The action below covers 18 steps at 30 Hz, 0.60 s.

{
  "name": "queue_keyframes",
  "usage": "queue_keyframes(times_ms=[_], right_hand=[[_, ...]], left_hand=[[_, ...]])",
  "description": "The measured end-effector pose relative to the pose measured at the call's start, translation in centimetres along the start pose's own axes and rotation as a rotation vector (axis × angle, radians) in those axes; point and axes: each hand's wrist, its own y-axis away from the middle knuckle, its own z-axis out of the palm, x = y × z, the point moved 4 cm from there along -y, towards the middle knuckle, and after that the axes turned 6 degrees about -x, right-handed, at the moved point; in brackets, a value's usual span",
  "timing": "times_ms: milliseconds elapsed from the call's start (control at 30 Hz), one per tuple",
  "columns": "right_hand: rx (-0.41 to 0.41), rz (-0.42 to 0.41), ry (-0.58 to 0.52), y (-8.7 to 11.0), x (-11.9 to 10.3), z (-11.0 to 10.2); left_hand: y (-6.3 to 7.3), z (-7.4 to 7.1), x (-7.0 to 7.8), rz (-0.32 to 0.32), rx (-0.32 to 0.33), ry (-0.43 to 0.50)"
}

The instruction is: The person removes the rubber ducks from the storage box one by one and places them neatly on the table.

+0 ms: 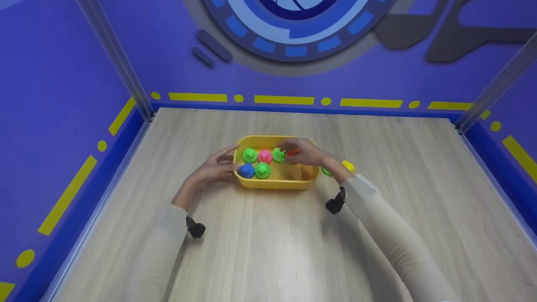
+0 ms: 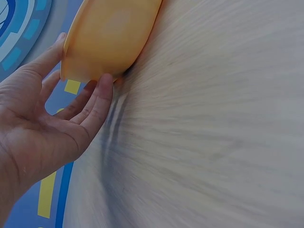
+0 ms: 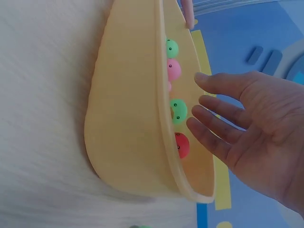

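My left hand [image 1: 214,167] holds the left end of a yellow plastic tub [image 1: 275,184], with thumb and fingers spread around its rim and end wall. In the left wrist view, the fingertips lie along the wall of the tub [image 2: 111,38]. Inside the tub are a blue toy duck [image 1: 246,170], a pink toy duck [image 1: 264,156], a red toy duck [image 3: 181,145] and several green toy ducks [image 1: 262,170]. My right hand [image 1: 305,152] hovers over the right part of the tub, above the red duck, its fingers loosely extended and empty in the right wrist view.
A yellow toy [image 1: 348,166] and a green toy [image 1: 326,171] lie on the wooden table [image 1: 272,243] right of the tub, partly behind my right forearm. Blue panels [image 1: 289,79] stand around the table's back and sides.
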Motion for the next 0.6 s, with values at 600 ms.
queue_keyframes(times_ms=[600], right_hand=[[-0.196, 0.094, 0.103, -2.9, -0.7, 4.1]], left_hand=[[-0.1, -0.1, -0.1, -0.006, -0.003, 0.019]])
